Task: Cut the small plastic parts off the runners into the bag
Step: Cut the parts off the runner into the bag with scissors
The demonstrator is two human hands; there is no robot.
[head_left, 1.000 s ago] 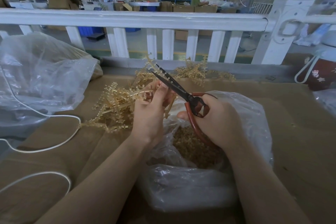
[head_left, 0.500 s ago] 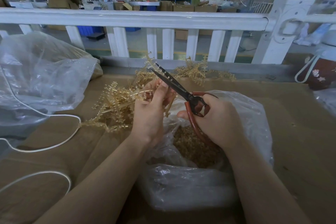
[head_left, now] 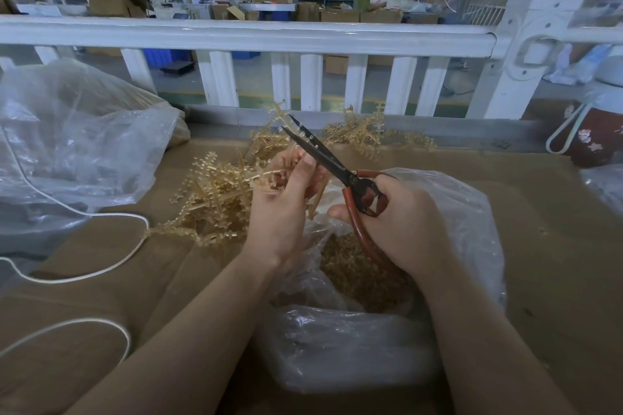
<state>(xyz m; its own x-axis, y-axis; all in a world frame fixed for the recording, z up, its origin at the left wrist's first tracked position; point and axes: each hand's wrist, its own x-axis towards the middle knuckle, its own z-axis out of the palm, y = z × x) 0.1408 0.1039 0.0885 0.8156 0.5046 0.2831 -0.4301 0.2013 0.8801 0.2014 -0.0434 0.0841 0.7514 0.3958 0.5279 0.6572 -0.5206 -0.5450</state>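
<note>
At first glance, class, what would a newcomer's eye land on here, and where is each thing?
Centre frame, the right hand grips red-handled scissors, blades open and pointing up-left, beside the left hand holding a runner. Left of the hands lies a tangled pile of amber runners; below them, an open clear bag holds cut parts.

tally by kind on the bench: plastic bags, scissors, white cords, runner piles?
Clear plastic bags: 2, the open bag of cut parts and the big crumpled bag
Red-handled black-bladed scissors: 1
White cords: 1, looped
Piles of tan plastic runners: 1
Total: 5
</note>
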